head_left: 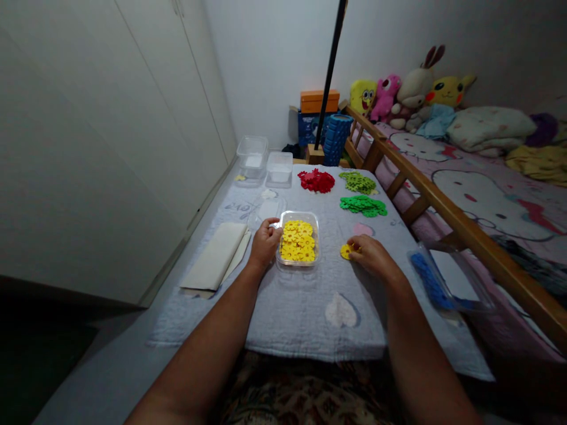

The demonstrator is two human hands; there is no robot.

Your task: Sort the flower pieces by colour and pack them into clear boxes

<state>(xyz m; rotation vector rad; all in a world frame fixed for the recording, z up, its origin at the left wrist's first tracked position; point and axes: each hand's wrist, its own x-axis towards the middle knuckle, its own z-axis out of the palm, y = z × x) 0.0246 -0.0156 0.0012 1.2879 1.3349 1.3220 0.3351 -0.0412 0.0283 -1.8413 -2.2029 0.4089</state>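
Note:
In the middle of the table stands a clear plastic container (318, 236) filled with yellow flower-shaped plastic pieces (297, 242). My left hand (266, 242) grips its left rim, thumb and fingers closed on the edge. To the right of the container, my right hand (370, 254) pinches a yellow flower-shaped piece (345, 252) at the tablecloth's surface. Whether more than one piece is in those fingers, I cannot tell. Farther back lie a red pile (316, 181), a light green pile (358, 182) and a darker green pile (364, 205) of similar pieces.
Two clear containers (280, 168) stand at the back left. A folded beige sheet (215, 257) lies at the left, and a clear lid (267, 211) behind my left hand. A container with blue pieces (432, 280) sits at the right edge, beside the wooden bed rail (420, 183).

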